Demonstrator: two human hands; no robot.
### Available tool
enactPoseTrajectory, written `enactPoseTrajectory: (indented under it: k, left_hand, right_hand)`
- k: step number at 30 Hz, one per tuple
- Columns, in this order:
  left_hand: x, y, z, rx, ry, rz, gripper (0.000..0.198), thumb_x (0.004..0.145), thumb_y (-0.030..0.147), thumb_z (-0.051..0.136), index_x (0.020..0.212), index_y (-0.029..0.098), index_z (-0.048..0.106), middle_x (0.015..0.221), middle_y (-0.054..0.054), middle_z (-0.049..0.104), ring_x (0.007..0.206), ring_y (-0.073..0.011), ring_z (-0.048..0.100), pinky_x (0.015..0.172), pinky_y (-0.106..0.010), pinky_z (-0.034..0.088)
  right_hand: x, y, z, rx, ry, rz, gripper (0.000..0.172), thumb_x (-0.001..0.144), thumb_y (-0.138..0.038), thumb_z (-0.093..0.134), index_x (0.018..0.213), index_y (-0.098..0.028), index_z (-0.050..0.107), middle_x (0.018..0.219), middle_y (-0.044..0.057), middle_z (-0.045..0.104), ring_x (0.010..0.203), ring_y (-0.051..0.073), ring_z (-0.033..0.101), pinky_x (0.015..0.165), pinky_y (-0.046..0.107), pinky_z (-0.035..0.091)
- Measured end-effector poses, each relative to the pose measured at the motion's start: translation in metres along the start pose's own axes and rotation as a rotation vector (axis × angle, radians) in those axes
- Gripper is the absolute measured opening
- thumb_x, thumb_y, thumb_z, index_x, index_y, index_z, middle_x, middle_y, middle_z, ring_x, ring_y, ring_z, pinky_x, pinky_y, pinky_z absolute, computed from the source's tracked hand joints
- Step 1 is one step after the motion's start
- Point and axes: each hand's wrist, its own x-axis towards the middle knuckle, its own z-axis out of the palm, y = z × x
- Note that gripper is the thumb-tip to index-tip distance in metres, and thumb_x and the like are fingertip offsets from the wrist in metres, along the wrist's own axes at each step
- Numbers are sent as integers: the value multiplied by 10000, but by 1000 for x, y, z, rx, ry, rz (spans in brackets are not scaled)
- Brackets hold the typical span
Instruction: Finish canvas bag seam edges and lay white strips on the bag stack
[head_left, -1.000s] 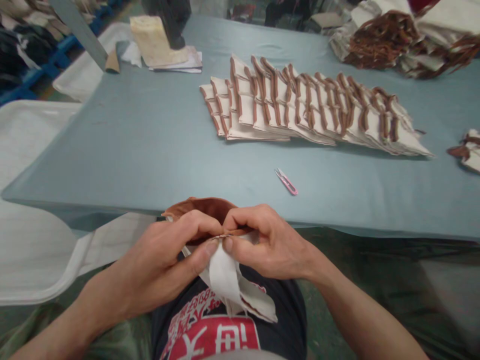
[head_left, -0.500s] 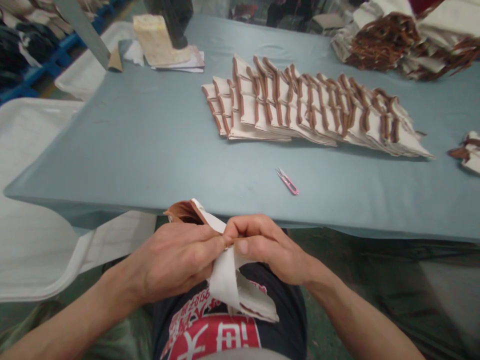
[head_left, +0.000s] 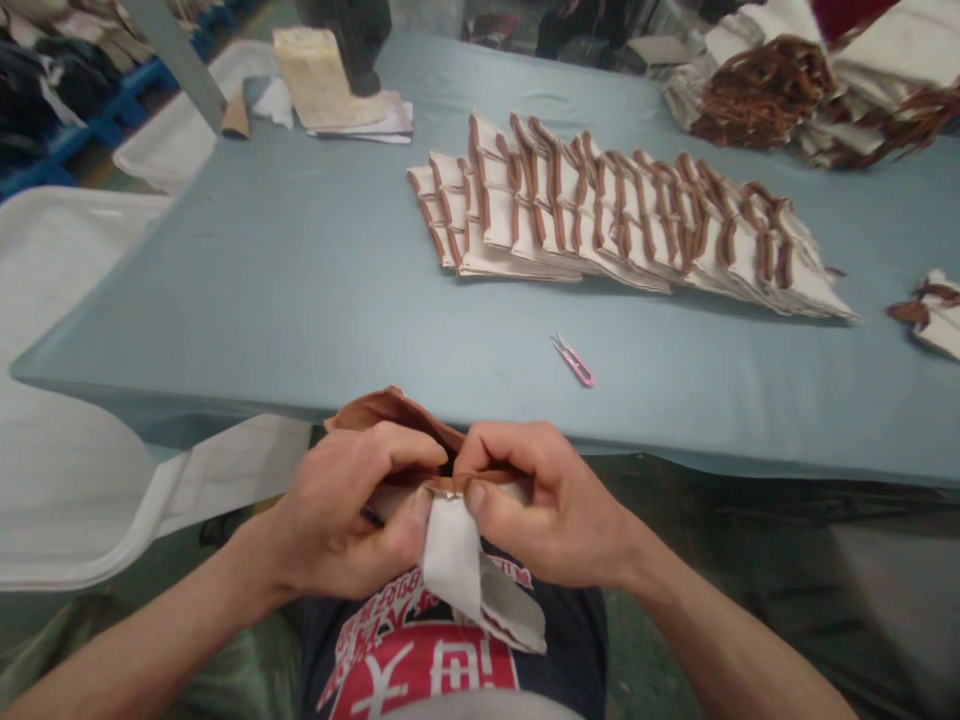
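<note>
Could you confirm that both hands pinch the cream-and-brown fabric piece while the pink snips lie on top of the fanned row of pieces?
Not quite. In the head view the pink snips lie on the bare table, apart from the fanned row. The left hand and right hand do pinch the fabric piece.

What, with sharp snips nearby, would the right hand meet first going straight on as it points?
Likely the left hand: the right hand points at it across the pinched fabric piece; snips lie aside.

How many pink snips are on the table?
1: the pink snips lie on the table, between the fanned fabric pieces and its near edge; others may hide under fabric.
</note>
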Motion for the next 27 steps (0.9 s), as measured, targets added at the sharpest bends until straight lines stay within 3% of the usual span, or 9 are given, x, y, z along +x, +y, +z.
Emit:
enactPoseTrajectory:
  k: [2, 5, 7, 10, 14, 21, 27]
  left_hand:
    - [5, 5, -6, -59, -77, 3, 120, 856, 199, 514, 920, 229, 611, 739, 9, 708, 639, -159, 634, 626, -296, 477]
    - [11, 7, -13, -133, -225, 28, 211, 961, 170, 417, 837, 217, 582, 719, 33, 657, 634, -120, 599, 619, -250, 453]
    - [11, 4, -13, -76, -271, 75, 242, 997, 143, 412, 808, 213, 546, 697, 47, 614, 612, -109, 562, 612, -238, 431]
    - [7, -2, -7, 51, -186, 205, 247, 992, 122, 442, 775, 218, 510, 663, 41, 577, 576, -128, 515, 581, -262, 393]
    - [6, -11, 5, -34, -114, 148, 237, 980, 106, 438, 789, 221, 518, 646, 45, 588, 565, -125, 521, 594, -248, 405]
    - [11, -14, 7, -241, -150, 86, 344, 1084, 304, 410, 772, 204, 514, 637, 45, 561, 547, -101, 465, 573, -225, 393]
    - [9, -20, 6, -335, -258, 170, 456, 1112, 464, 316, 795, 200, 510, 669, 42, 537, 573, -105, 480, 556, -239, 372]
  right_hand:
    - [-3, -2, 0, -186, 47, -181, 85, 712, -120, 496, 697, -200, 522, 581, -76, 457, 504, 71, 360, 487, 200, 288]
    - [-5, -3, 0, -338, 89, -330, 110, 718, -100, 486, 719, -195, 541, 619, -67, 497, 517, 68, 406, 510, 207, 314]
    - [-6, -1, 0, -323, 88, -311, 115, 726, -94, 484, 720, -196, 537, 614, -71, 487, 507, 64, 394, 510, 206, 316]
    - [-5, 6, 2, -140, 21, -207, 92, 744, -115, 494, 723, -200, 522, 579, -86, 435, 477, 59, 333, 483, 200, 292]
    - [-2, 19, 6, 80, 42, -159, 43, 771, -168, 530, 741, -196, 540, 571, -88, 413, 455, 57, 276, 435, 200, 238]
    - [1, 23, 4, -5, 76, -299, 70, 775, -146, 552, 731, -174, 599, 611, -59, 497, 493, 63, 364, 483, 199, 302]
    - [-7, 19, 1, 54, -7, -248, 89, 841, -151, 615, 758, -165, 645, 631, -54, 525, 515, 65, 399, 493, 192, 333]
